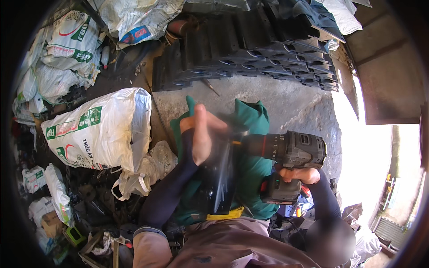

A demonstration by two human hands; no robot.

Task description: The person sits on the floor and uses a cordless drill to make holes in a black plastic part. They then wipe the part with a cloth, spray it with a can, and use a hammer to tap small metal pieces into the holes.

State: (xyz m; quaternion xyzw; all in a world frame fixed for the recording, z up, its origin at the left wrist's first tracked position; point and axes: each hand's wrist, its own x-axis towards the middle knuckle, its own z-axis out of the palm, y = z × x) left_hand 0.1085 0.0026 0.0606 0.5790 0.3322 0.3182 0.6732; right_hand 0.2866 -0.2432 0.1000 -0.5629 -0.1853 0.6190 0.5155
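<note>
Single head-worn fisheye, looking steeply down, close on the work.

Left unit of a side-by-side pair; upright, unmirrored. Forearms enter from lower edge, grey cordless drill (290, 154) near centre at arm's reach. Straight rows of stacked black moulded trays (250, 49) bend toward top rim. No second view to compare.

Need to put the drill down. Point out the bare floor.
Bare concrete lies beyond the green cloth, before the stacked black parts. Left is crowded with white sacks and scrap. The right hand holds the drill.
</note>
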